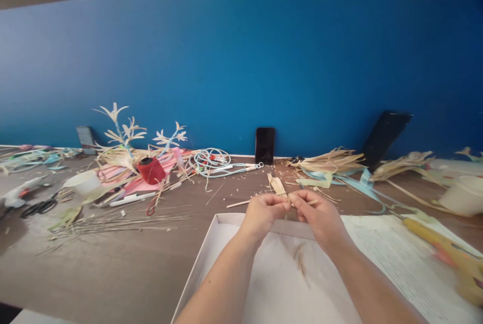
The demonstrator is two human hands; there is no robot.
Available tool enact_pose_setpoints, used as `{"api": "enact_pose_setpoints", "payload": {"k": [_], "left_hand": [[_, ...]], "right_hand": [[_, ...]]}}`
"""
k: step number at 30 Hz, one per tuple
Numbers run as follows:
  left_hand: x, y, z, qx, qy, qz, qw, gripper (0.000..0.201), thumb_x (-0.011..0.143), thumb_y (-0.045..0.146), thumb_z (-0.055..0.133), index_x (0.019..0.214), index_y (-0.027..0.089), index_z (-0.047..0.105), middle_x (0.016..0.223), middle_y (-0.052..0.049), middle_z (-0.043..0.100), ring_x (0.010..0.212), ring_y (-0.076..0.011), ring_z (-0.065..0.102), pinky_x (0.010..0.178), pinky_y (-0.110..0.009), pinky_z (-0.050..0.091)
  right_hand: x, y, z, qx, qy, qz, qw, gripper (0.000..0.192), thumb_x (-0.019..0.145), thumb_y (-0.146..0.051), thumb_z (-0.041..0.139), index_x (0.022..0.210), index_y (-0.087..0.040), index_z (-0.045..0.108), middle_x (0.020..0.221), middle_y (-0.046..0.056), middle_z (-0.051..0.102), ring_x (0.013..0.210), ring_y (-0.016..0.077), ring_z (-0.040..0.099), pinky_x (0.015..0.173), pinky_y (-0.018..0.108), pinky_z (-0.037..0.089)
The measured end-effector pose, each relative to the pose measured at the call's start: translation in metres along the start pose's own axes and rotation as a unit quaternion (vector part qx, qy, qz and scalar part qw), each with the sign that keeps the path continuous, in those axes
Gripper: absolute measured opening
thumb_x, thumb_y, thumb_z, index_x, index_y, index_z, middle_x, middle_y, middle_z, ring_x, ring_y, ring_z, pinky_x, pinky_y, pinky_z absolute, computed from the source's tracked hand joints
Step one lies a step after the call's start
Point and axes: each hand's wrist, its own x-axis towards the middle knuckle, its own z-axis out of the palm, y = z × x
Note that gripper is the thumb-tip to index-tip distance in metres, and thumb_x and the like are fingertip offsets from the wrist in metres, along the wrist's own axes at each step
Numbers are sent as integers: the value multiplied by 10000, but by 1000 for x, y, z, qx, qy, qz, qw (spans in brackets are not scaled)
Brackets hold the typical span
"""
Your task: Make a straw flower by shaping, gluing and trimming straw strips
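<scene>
Above the far rim of the white box lid (226, 248), at the table's six o'clock, the left hand (262, 212) and right hand (319, 213) meet fingertip to fingertip, both pinched shut on a thin straw strip (313, 203) that pokes out toward three o'clock. A few loose straw bits (301, 259) lie inside the lid. At twelve o'clock a black phone (264, 145) leans on the blue wall (241, 62); a red thread spool (151, 170) sits at ten o'clock, a yellow glue gun (449, 251) at four.
</scene>
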Motion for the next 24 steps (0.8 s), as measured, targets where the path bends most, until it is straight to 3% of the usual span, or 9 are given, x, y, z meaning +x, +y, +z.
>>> {"api": "enact_pose_setpoints", "payload": {"k": [14, 24], "left_hand": [[2, -2, 0, -53, -18, 0, 998, 319, 560, 374, 757, 674, 97, 649, 569, 4, 524, 498, -53, 359, 518, -230, 247], [3, -2, 1, -28, 29, -4, 999, 344, 498, 402, 775, 627, 116, 634, 497, 27, 477, 484, -59, 339, 500, -231, 221]], "right_hand": [[1, 0, 1, 18, -2, 4, 1000, 285, 754, -457, 596, 759, -174, 628, 492, -36, 462, 488, 101, 390, 469, 226, 311], [0, 0, 1, -9, -4, -5, 1000, 281, 754, -464, 584, 744, -185, 621, 494, -35, 461, 487, 108, 402, 465, 228, 317]]}}
